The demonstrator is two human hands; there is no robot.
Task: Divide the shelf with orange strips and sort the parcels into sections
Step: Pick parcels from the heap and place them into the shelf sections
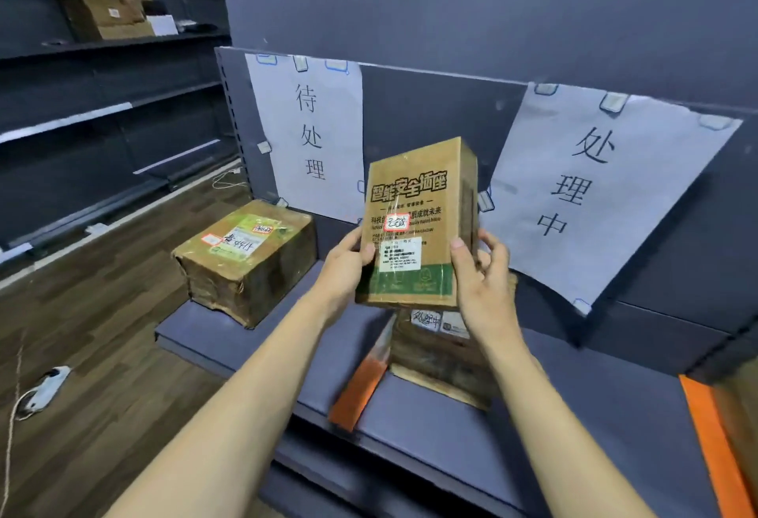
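I hold a tall brown cardboard parcel [418, 205] with black print, a green band and white labels upright above the grey shelf [254, 337]. My left hand [344, 267] grips its left edge and my right hand [482, 275] grips its right edge. Below it a second brown parcel [439, 357] lies on the shelf, right of an orange strip [361, 386]. Another taped parcel [250, 259] sits in the left section. A second orange strip [713, 443] runs down the shelf at far right.
Two white paper signs, one on the left [307, 136] and one on the right [594, 189], are taped to the shelf's back panel. Dark shelving with boxes [106, 9] stands at the left. A white power strip [47, 388] and cord lie on the wood floor.
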